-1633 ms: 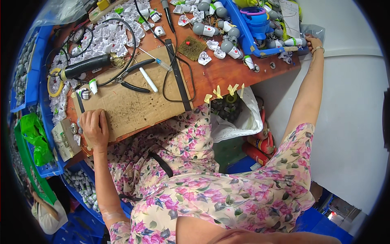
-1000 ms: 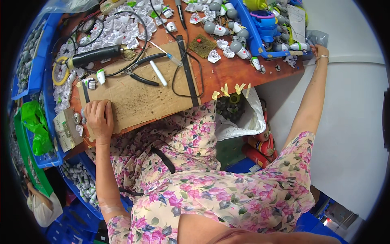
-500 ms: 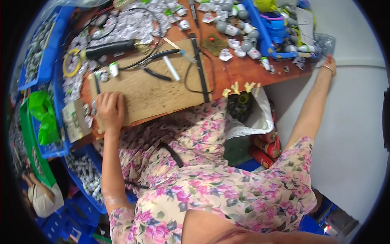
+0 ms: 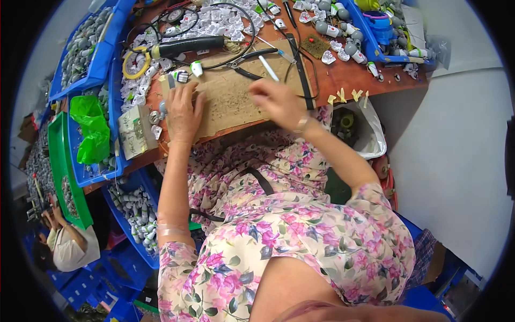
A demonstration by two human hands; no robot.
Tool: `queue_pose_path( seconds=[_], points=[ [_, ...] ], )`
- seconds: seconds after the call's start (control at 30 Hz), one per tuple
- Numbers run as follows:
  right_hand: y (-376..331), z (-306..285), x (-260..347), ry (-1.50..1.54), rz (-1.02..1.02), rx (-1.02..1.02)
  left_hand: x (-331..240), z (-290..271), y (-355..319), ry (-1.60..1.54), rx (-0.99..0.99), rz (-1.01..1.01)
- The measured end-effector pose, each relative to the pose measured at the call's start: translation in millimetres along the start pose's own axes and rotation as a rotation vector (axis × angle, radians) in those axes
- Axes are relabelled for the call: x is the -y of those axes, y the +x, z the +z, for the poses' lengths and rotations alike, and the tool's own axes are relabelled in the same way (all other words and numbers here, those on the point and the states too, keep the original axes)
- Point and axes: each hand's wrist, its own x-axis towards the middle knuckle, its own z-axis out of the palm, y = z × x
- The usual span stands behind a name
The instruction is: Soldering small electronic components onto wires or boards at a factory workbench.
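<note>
My left hand [image 4: 183, 112] rests palm down with fingers stretched out on the left edge of a brown cardboard sheet [image 4: 225, 104]. Over the sheet's right part hovers my right hand [image 4: 279, 104], fingers curled and smeared by motion; whether anything is in them I cannot make out. Black-handled pliers [image 4: 248, 73] lie on the sheet beside a white stick [image 4: 269, 68]. A white cap with a green rim [image 4: 196, 68] stands near my left fingertips. A thick black-handled tool [image 4: 190, 46] lies behind them. Small grey and white parts lie next to my left hand.
White plastic pieces [image 4: 214, 24] are heaped at the back. Blue bins [image 4: 115, 134] line the left side; another blue bin [image 4: 370, 53] stands back right. A small box [image 4: 135, 130] sits at left. A white bag [image 4: 370, 140] hangs below the right edge. Another person [image 4: 70, 244] is far left.
My right hand has come from the clear plastic bag at the far right to above the cardboard sheet. My left hand stays at the sheet's left edge. The whole view has shifted.
</note>
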Motion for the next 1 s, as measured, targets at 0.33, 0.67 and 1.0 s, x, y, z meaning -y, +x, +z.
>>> queue_pose_path(
  seconds=[0.33,0.67,1.0],
  points=[
    [27.6,51.2,-30.8,-0.310,-0.234,-0.028,-10.3,-13.4,-20.5,-0.185,-0.085,0.068],
    [56.9,-11.0,-31.6,-0.960,-0.263,0.063,-31.0,5.0,-8.8,-0.207,0.077,0.113],
    [81.1,-26.6,-1.3,-1.182,-0.192,0.355,-29.3,15.1,11.4,-0.145,0.406,0.073]
  ],
)
